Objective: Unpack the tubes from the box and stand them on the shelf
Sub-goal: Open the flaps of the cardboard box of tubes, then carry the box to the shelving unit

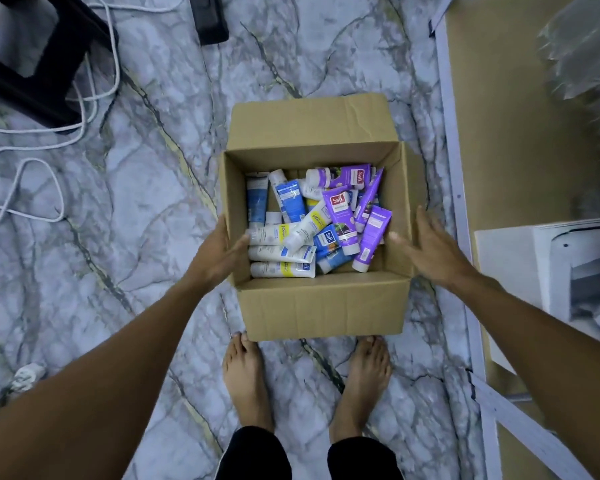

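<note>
As left hand [215,251] grips box [323,306] rim, right hand [430,247] spreads at opposite edge

Marbled floor [153,168], cardboard box [323,306], white cable [62,206], black stool [32,81], bare feet [245,379]

Both arms reach down. The left hand [219,249] pinches the cardboard box [323,306] wall, thumb outside; the right hand [426,245] spreads straight fingers, blurred.
</note>
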